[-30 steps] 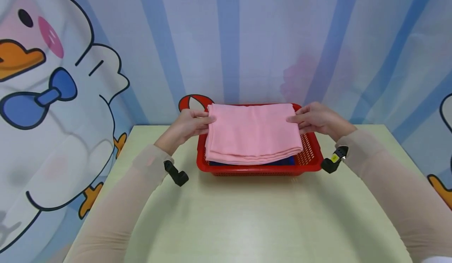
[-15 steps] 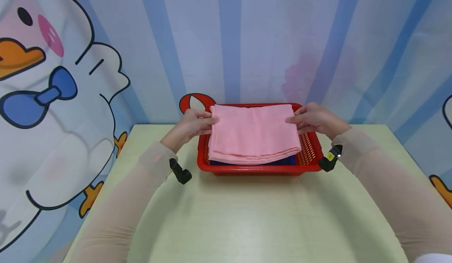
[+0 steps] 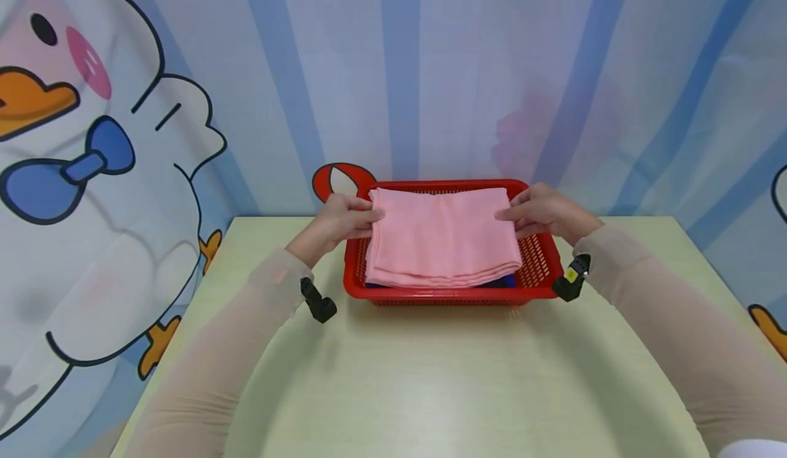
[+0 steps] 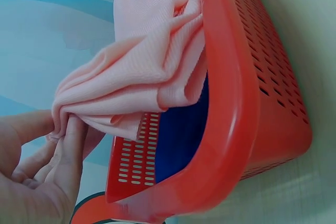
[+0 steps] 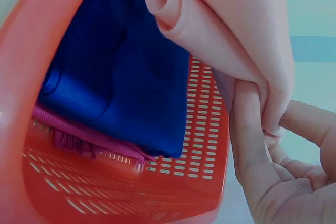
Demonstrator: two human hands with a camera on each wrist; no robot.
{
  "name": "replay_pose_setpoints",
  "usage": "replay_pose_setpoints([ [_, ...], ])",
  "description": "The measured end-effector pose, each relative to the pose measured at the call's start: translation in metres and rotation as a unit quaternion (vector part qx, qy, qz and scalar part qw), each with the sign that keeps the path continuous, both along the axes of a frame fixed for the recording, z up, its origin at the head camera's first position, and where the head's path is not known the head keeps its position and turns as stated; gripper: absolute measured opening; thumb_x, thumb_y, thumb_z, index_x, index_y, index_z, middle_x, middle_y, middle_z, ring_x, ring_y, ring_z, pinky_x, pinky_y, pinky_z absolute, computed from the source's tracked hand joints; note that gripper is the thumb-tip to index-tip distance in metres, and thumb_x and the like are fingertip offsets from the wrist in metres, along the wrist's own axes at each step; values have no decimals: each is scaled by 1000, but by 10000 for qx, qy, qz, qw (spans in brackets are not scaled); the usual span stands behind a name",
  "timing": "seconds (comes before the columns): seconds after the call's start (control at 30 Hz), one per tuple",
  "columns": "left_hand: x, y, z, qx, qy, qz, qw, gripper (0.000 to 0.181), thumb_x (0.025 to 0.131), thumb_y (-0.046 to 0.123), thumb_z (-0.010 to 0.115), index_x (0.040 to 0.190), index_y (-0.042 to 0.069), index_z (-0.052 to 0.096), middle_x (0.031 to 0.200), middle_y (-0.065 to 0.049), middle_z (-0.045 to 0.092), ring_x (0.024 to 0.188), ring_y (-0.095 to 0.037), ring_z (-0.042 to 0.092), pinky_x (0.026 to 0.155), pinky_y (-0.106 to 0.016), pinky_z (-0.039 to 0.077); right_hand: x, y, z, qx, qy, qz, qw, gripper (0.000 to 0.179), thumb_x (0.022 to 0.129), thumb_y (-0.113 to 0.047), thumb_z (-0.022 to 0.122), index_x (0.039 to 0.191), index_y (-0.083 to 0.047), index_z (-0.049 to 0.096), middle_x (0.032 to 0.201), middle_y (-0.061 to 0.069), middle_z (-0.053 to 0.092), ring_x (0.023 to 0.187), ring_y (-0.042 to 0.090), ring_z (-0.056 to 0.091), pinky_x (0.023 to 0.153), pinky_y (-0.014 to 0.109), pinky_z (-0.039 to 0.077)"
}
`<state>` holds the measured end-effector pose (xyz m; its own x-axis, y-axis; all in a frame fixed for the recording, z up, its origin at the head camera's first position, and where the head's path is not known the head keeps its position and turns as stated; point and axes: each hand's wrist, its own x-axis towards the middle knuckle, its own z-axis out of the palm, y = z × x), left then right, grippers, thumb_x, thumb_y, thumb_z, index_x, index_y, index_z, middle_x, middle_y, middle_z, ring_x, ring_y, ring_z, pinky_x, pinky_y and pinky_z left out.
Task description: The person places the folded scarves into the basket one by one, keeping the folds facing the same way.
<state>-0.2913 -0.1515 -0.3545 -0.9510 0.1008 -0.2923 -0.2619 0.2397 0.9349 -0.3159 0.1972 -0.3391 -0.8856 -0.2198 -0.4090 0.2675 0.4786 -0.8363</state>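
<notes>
A folded pink cloth [image 3: 445, 236] is held by both side edges above a red plastic basket [image 3: 455, 295]. My left hand [image 3: 341, 220] pinches its left edge between thumb and fingers; my right hand [image 3: 547, 210] pinches the right edge the same way. In the left wrist view the layers of the cloth [image 4: 131, 77] droop over the basket's rim [image 4: 231, 129]. Below it, inside the basket, lies a folded blue cloth [image 5: 121, 77], seen best in the right wrist view. Under that shows a magenta cloth with a fringe [image 5: 79, 137].
The basket stands at the back of a pale green table [image 3: 424, 376], close to a blue striped backdrop [image 3: 455, 68] with a cartoon duck [image 3: 104, 260] at left. Bare tabletop stretches in front of the basket. A small black camera [image 3: 318, 301] sits on each wrist.
The pink cloth has come slightly lower into the basket, showing more of the back rim. Both hands have moved down a little and closer together, still pinching its edges.
</notes>
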Motion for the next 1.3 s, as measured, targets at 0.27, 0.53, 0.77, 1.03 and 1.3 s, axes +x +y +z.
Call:
replay_pose_setpoints([
  [0.27,0,4,-3,-67,-71,32,9999,51,95,12,70,139,-5,53,128,-21,62,111,-33,66,84,-37,57,3,0,-2,75,55,62,9999,33,96,-14,68,115,11,58,83,6,69,71,18,69,73,34,60],
  [0.53,-4,5,-9,-113,-51,68,9999,48,94,12,71,137,-4,55,127,-21,62,109,-33,67,82,-35,57,2,-1,-8,187,97,48,9998,30,95,-14,69,110,11,60,82,7,69,70,19,69,73,34,60],
  [0.77,-6,7,-15,-265,-90,137,9995,47,93,13,72,135,-3,58,126,-20,63,107,-32,68,80,-34,58,3,-2,-11,251,129,57,9996,30,95,-15,70,109,10,61,82,6,70,72,19,71,75,35,59],
  [1.03,-8,9,-19,-373,-99,169,9991,48,93,14,73,136,-2,58,126,-20,63,107,-31,68,79,-34,58,3,-3,-12,202,81,73,9997,29,95,-14,69,107,11,61,80,7,70,70,20,71,74,36,60],
  [1.3,-6,10,-20,-376,-88,125,9992,47,94,12,71,136,-3,57,128,-22,62,108,-32,67,80,-36,58,4,-3,-16,184,128,228,9995,21,96,-12,69,88,6,64,77,7,70,70,21,72,74,38,59],
])
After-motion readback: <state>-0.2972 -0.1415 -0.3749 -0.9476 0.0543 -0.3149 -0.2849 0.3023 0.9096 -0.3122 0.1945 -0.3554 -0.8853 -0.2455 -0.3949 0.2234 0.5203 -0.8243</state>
